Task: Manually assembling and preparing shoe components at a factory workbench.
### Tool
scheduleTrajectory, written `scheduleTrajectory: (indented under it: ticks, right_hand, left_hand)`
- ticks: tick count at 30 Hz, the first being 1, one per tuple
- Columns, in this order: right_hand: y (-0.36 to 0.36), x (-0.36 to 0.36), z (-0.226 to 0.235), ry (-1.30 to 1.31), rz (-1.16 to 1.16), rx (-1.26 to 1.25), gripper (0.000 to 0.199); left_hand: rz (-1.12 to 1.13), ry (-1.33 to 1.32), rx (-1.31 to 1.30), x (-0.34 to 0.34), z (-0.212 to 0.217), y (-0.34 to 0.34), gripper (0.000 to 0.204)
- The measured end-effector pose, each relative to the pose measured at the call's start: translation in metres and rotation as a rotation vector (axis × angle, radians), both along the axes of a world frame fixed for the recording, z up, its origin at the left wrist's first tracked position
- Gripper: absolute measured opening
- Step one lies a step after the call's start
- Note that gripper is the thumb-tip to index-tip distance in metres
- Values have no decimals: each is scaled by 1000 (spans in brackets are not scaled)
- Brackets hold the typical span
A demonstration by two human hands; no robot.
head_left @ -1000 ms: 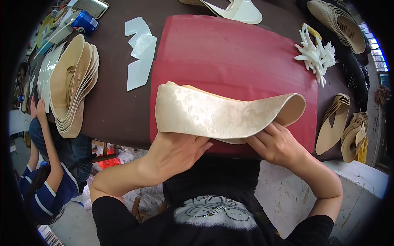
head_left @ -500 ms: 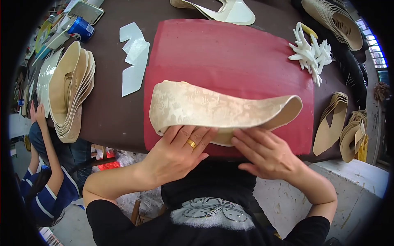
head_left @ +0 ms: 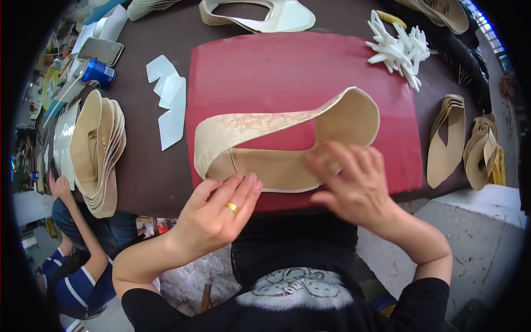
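A beige patterned shoe upper (head_left: 249, 123) stands on the red mat (head_left: 287, 61), its loop spread so that the tan lining shows. My left hand (head_left: 218, 210), with a gold ring, has its fingers together on the upper's near edge, towards the left end; its thumb is hidden. Over the near right part of the upper is my right hand (head_left: 359, 185), fingers apart and partly blurred, thumb out to the left. It overlaps the lining there; whether it touches is unclear.
Stacked uppers (head_left: 94, 149) stand at left, beside a blue can (head_left: 98, 73) and phone (head_left: 100, 51). White card pieces (head_left: 172, 105) lie left of the mat. White finger-like pieces (head_left: 398, 47) lie at its far right corner. More tan pieces (head_left: 447, 141) sit at right. Another person (head_left: 77, 271) sits at left.
The upper has opened out, its right end raised, and its lining now shows. My left hand has moved left and nearer me; my right hand's fingers have spread. The view has shifted slightly.
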State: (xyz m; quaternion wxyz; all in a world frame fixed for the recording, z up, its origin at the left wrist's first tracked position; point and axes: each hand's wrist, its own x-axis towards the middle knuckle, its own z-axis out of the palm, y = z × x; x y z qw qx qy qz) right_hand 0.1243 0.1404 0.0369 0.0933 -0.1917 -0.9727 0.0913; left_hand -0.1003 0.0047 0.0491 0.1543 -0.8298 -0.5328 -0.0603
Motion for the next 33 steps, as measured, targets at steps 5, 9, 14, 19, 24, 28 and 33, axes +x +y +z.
scheduleTrajectory:
  ticks: [5, 9, 14, 19, 24, 28, 33]
  right_hand:
    - [3, 21, -1, 75, -146, 78, 66]
    - [-25, 14, -10, 82, 7, -185, 65]
    - [27, 59, -15, -22, -245, 198, 60]
    - [54, 55, 11, 152, -317, 73, 50]
    - [67, 35, 37, 337, -12, -13, 34]
    - [75, 20, 90, 450, -110, -633, 27]
    - [61, 3, 103, 492, -50, -782, 20]
  left_hand:
    - [-11, -10, 6, 14, 0, 11, 28]
    - [-83, -35, -1, 23, -1, 27, 29]
    - [-57, -157, 15, 21, -7, 31, 28]
    - [-64, -172, 82, 14, 6, 37, 25]
    - [47, -653, -28, -3, 67, 42, 26]
    - [412, -1220, -239, -4, 110, 46, 14]
    - [305, -1232, -459, 11, 127, 88, 17]
